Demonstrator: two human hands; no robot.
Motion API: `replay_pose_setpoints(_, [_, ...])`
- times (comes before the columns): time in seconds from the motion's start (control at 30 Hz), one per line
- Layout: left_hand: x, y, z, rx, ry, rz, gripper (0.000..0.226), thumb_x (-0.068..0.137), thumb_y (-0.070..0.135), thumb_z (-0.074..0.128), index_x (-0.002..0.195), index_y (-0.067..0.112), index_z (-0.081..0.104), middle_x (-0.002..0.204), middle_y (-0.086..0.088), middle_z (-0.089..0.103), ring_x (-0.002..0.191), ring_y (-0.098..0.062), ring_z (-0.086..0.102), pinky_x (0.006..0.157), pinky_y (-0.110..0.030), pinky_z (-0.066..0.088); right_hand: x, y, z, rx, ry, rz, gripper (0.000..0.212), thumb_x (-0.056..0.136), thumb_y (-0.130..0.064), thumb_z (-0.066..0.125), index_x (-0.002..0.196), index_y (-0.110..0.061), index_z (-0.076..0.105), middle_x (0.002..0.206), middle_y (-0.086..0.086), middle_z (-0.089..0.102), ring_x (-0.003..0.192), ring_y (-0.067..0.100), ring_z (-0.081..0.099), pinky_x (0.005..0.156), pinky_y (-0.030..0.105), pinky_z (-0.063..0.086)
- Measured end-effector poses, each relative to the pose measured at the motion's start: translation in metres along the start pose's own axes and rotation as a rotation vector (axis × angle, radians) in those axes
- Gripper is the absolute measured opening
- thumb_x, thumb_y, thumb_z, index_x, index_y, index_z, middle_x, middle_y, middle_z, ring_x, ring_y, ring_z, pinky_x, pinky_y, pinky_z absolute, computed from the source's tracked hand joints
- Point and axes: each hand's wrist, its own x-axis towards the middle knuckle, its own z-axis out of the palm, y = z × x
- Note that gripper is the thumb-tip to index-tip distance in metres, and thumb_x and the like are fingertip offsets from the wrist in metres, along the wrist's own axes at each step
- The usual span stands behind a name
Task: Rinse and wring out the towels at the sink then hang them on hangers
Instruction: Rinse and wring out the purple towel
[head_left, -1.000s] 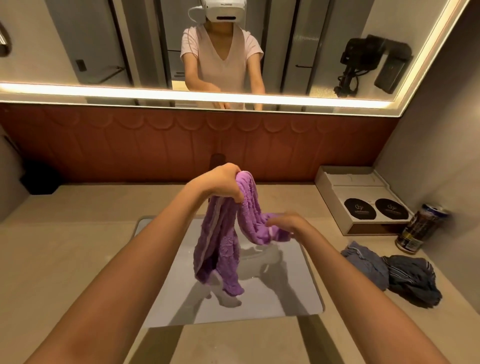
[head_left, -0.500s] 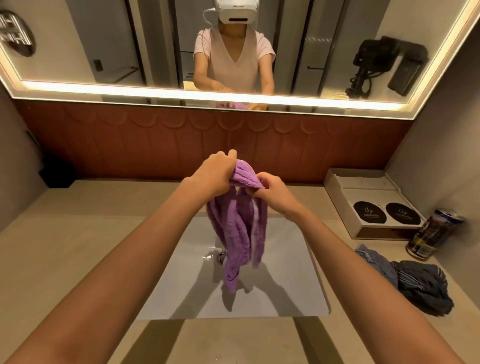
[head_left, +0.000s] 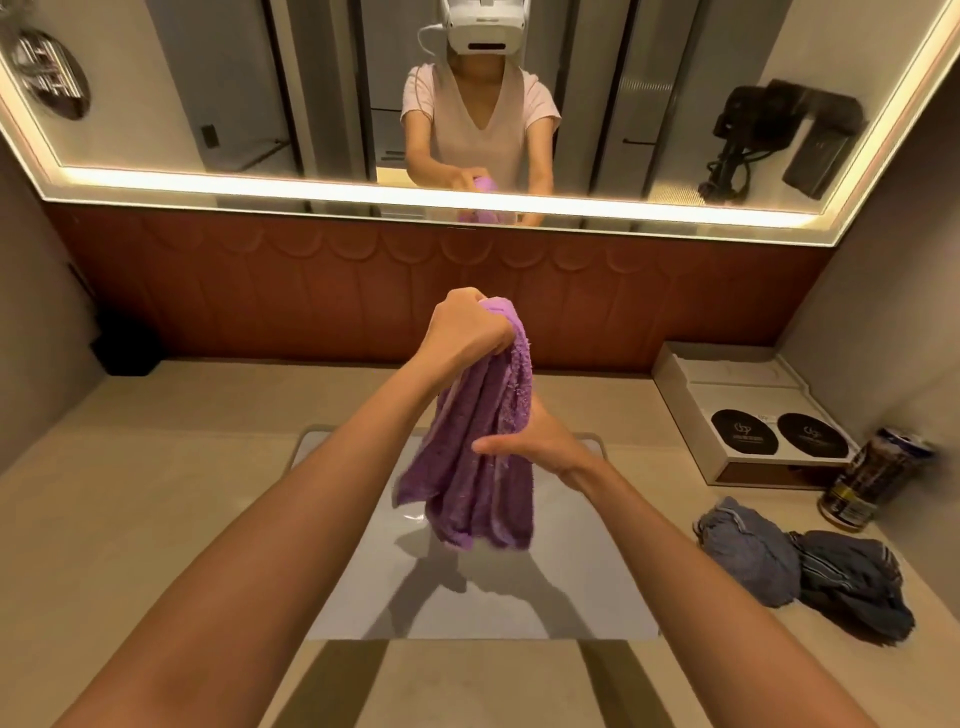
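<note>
A purple towel (head_left: 480, 467) hangs bunched above the square grey sink (head_left: 587, 587). My left hand (head_left: 467, 332) grips its top end in a fist, held high. Lower down, my right hand (head_left: 535, 441) wraps round the middle of the towel, thumb in front and fingers behind. The towel's lower end dangles loose over the basin. Two dark grey-blue towels (head_left: 800, 561) lie crumpled on the counter to the right of the sink. No hanger is in view.
A beige counter (head_left: 156, 519) surrounds the sink. At the back right stands a white tray (head_left: 727, 395) with two black round lids, and a dark can (head_left: 872, 478) beside the wall. A black box (head_left: 127, 348) sits back left. A mirror hangs above.
My right hand has slid from the towel's top, beside my left hand, down to its middle. The towel hangs gathered in a narrower bunch, and my left hand stays at the top.
</note>
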Motion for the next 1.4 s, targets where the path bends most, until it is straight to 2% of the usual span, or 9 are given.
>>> replay_pose_setpoints(0.27, [0.006,0.019,-0.008,-0.287,0.136,-0.054,0.009,0.042,0.012,0.047,0.050,0.013,0.043,0.055,0.000,0.040,0.057,-0.017,0.039,0.053,-0.028,0.030,0.001,0.043,0.049,0.149,0.228,0.171,0.086,0.051,-0.033,0.088,0.126,-0.015,0.050,0.116,0.001,0.063,0.103,0.018,0.061,0.091,0.031,0.051])
replay_pose_setpoints(0.4, [0.007,0.006,-0.023,-0.425,0.195,-0.121,0.009,0.046,0.006,0.049,0.049,0.013,0.043,0.046,0.004,0.041,0.053,-0.015,0.039,0.050,-0.025,0.029,0.008,0.038,0.048,0.099,0.258,0.212,0.037,0.068,-0.010,0.079,0.102,-0.012,0.062,0.099,0.008,0.068,0.087,0.024,0.065,0.079,0.031,0.054])
replay_pose_setpoints(0.5, [0.007,-0.016,-0.037,-0.567,0.259,-0.206,0.010,0.050,0.001,0.048,0.050,0.010,0.046,0.041,0.005,0.039,0.047,-0.013,0.034,0.044,-0.019,0.026,0.007,0.033,0.034,0.056,0.161,0.224,0.032,0.074,0.001,0.070,0.101,-0.012,0.062,0.089,0.003,0.066,0.074,0.014,0.062,0.067,0.018,0.051])
replay_pose_setpoints(0.67, [0.002,-0.082,-0.055,-0.646,0.328,-0.425,0.009,0.058,0.000,0.051,0.065,0.007,0.052,0.062,-0.006,0.046,0.050,-0.016,0.043,0.045,-0.015,0.035,0.015,0.021,0.009,0.076,0.115,0.262,0.026,0.069,-0.001,0.066,0.094,-0.006,0.064,0.081,0.011,0.067,0.072,0.023,0.061,0.080,0.036,0.052])
replay_pose_setpoints(0.83, [-0.021,-0.144,-0.040,-0.398,-0.045,-0.592,0.062,0.074,0.005,0.059,0.132,0.003,0.038,0.131,-0.020,0.049,0.086,-0.026,0.059,0.068,-0.035,0.054,0.028,-0.003,0.002,0.174,0.151,0.120,0.024,0.069,0.004,0.065,0.086,-0.013,0.064,0.073,0.000,0.067,0.065,0.014,0.059,0.066,0.024,0.050])
replay_pose_setpoints(0.93, [-0.031,-0.128,-0.021,-0.129,-0.322,-0.274,0.098,0.078,0.007,0.070,0.150,0.022,0.004,0.152,-0.002,0.019,0.132,-0.018,0.031,0.100,-0.031,0.036,0.031,-0.019,0.005,0.069,0.031,0.085,0.025,0.072,0.007,0.062,0.090,-0.011,0.061,0.078,0.002,0.063,0.067,0.013,0.058,0.065,0.022,0.049])
replay_pose_setpoints(1.1, [-0.021,-0.112,-0.005,-0.038,-0.354,0.160,0.097,0.058,0.006,0.078,0.136,0.033,0.028,0.128,0.000,0.049,0.113,-0.018,0.053,0.092,-0.030,0.048,0.029,-0.037,0.009,-0.107,-0.165,0.088,0.048,0.053,-0.003,0.064,0.101,-0.003,0.059,0.085,0.007,0.064,0.071,0.016,0.060,0.067,0.024,0.051])
replay_pose_setpoints(1.27, [-0.015,-0.099,-0.002,-0.236,-0.173,0.032,0.052,0.042,0.005,0.057,0.094,0.010,0.054,0.081,-0.002,0.057,0.075,-0.015,0.051,0.057,-0.013,0.043,0.024,-0.020,-0.014,0.014,-0.214,0.199,0.073,0.060,-0.044,0.077,0.119,-0.010,0.053,0.109,0.017,0.059,0.094,0.026,0.057,0.094,0.043,0.045])
replay_pose_setpoints(1.4, [-0.021,-0.086,0.014,-0.411,-0.045,-0.059,0.042,0.048,-0.001,0.055,0.088,0.009,0.055,0.079,-0.001,0.055,0.072,-0.012,0.051,0.057,-0.017,0.046,0.016,-0.001,0.008,0.322,0.018,0.291,0.072,0.089,-0.068,0.028,0.108,-0.007,0.062,0.079,0.009,0.068,0.075,0.021,0.063,0.069,0.026,0.052])
